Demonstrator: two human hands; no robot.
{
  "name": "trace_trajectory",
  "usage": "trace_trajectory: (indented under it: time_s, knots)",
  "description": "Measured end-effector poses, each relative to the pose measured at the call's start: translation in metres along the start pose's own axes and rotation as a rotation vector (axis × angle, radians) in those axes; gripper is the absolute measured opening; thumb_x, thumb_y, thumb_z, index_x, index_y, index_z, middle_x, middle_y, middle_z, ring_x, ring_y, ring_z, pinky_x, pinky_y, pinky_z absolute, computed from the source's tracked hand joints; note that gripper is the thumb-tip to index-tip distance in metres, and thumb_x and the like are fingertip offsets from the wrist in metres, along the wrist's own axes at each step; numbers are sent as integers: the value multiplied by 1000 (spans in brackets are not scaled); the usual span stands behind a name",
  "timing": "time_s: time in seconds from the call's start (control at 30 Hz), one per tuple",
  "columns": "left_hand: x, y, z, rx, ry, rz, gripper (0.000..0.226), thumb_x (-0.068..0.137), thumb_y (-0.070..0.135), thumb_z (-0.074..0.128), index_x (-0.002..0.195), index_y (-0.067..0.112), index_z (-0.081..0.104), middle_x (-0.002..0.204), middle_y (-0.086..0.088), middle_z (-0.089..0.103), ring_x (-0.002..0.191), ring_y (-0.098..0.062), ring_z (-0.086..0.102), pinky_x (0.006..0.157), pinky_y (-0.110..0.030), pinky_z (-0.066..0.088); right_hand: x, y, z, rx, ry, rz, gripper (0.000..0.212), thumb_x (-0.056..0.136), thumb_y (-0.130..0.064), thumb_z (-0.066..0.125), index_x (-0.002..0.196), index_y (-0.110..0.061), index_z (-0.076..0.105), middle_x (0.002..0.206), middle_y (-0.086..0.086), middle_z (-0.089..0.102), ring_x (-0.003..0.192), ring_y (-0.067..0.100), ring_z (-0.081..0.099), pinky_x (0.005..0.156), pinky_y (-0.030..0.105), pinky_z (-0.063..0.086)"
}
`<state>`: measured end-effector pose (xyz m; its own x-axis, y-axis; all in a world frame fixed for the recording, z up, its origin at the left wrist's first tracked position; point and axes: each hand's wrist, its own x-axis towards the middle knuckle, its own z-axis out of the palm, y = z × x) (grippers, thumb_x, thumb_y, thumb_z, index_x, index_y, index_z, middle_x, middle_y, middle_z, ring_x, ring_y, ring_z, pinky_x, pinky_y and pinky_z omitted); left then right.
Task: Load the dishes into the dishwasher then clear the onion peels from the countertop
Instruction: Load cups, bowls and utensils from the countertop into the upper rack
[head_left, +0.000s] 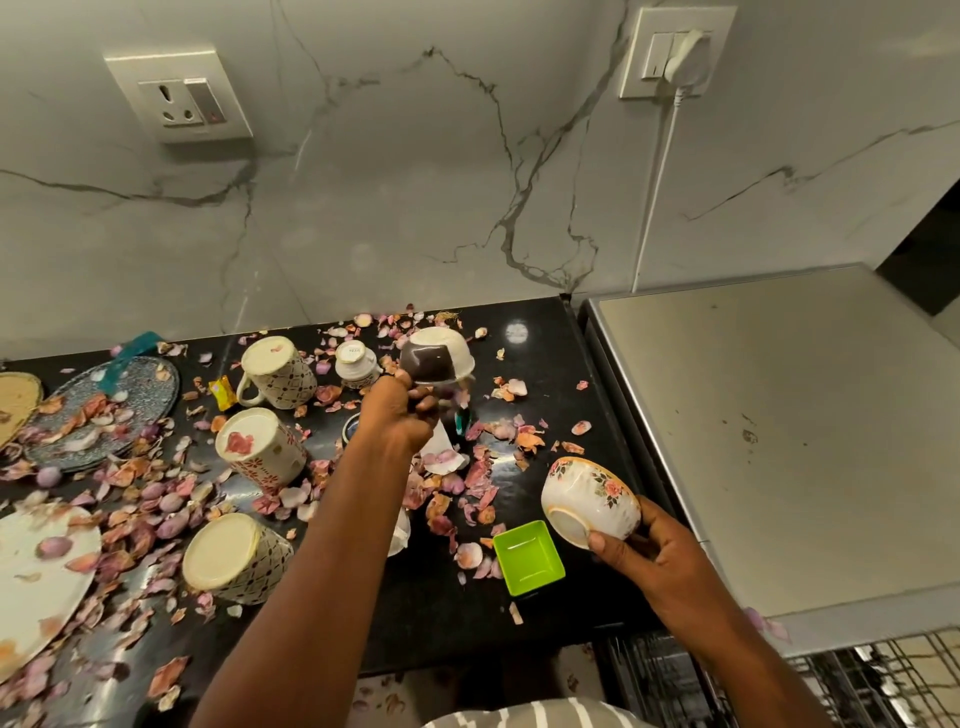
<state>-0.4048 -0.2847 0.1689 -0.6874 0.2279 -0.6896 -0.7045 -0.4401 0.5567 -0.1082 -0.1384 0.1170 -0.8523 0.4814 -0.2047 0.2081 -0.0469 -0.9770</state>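
My left hand (402, 410) grips a white bowl with a dark inside (439, 356), held tilted above the black countertop (545, 364). My right hand (644, 551) holds a white floral bowl (589, 501) with a gold rim, tipped on its side near the counter's right edge. Onion peels (156, 493) lie scattered over most of the counter. Three upturned patterned mugs (275, 374) (260, 452) (234, 558) stand left of my left arm. The open dishwasher's wire rack (852, 675) shows at the bottom right.
A small white jar (356, 364), a green square container (527, 556), a speckled blue plate (119, 400) and a white plate (36, 577) sit among the peels. The steel dishwasher top (779, 415) adjoins the counter on the right. A white cable (657, 192) hangs down the marble wall.
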Motion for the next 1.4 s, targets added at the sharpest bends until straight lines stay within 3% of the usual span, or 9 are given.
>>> trace_trajectory:
  time_s: [0.13, 0.23, 0.33, 0.47, 0.7, 0.83, 0.93, 1.1, 1.4]
  knots:
    - [6, -4, -8, -195, -7, -81, 31, 101, 0, 35, 77, 16, 48, 52, 3, 42, 39, -5, 32, 37, -15, 26, 2, 1, -1, 43, 3, 20, 43, 81, -25, 80, 122, -19, 68, 116, -1, 76, 108, 19, 73, 101, 44, 57]
    - [-3, -10, -5, -154, -30, -46, 22, 106, 6, 37, 98, 13, 56, 55, 2, 48, 42, -4, 38, 45, -13, 34, 4, 2, -4, 61, 14, 22, 45, 80, -27, 80, 122, -19, 68, 117, 0, 76, 110, 20, 72, 101, 49, 57]
    - [-24, -19, 5, 81, -86, 109, 24, 111, 17, 40, 128, 14, 57, 86, -8, 66, 57, -5, 59, 59, -15, 49, 3, 1, -7, 82, 30, 21, 46, 78, -26, 80, 122, -19, 68, 117, -1, 76, 111, 19, 72, 98, 47, 59]
    - [-45, -41, 12, 456, -334, 343, 25, 111, 15, 42, 131, 14, 57, 112, -18, 74, 95, -29, 77, 79, -33, 65, 0, -2, -17, 93, 86, 11, 44, 79, -25, 81, 121, -19, 68, 115, -4, 76, 110, 17, 72, 98, 43, 59]
    - [-51, -106, 31, 1139, -590, 627, 8, 101, 16, 68, 105, 18, 75, 93, -3, 79, 86, -30, 77, 83, -46, 64, -19, -2, -55, 92, 260, 9, 40, 82, -29, 83, 120, -23, 70, 114, -8, 77, 110, 12, 72, 92, 28, 59]
    - [-55, -151, 49, 1359, -655, 694, 9, 94, 22, 77, 87, 27, 74, 70, 8, 73, 62, -9, 64, 56, -16, 48, -41, 8, -85, 119, 382, 39, 33, 88, -23, 81, 118, -25, 70, 112, -9, 77, 107, 10, 73, 94, 30, 59]
    - [-60, -184, 62, 1569, -723, 790, 9, 88, 33, 82, 86, 29, 75, 67, 10, 72, 58, 2, 62, 64, -21, 49, -66, 20, -108, 131, 462, 74, 31, 91, -27, 79, 120, -28, 69, 113, -11, 77, 109, 11, 73, 93, 35, 60]
    - [-80, -237, 84, 1644, -996, 767, 11, 83, 25, 87, 90, 22, 79, 80, 13, 76, 79, 4, 72, 74, -13, 54, -107, 39, -142, 215, 622, 104, 29, 97, -26, 71, 126, -19, 68, 117, 2, 77, 107, 24, 75, 87, 40, 63]
    - [-112, -319, 103, 1726, -1250, 584, 16, 81, 29, 88, 92, 27, 77, 101, 7, 77, 90, -8, 76, 83, -41, 64, -171, 103, -203, 337, 967, 256, 30, 103, -23, 63, 132, -15, 64, 108, 9, 77, 83, 31, 79, 67, 42, 65]
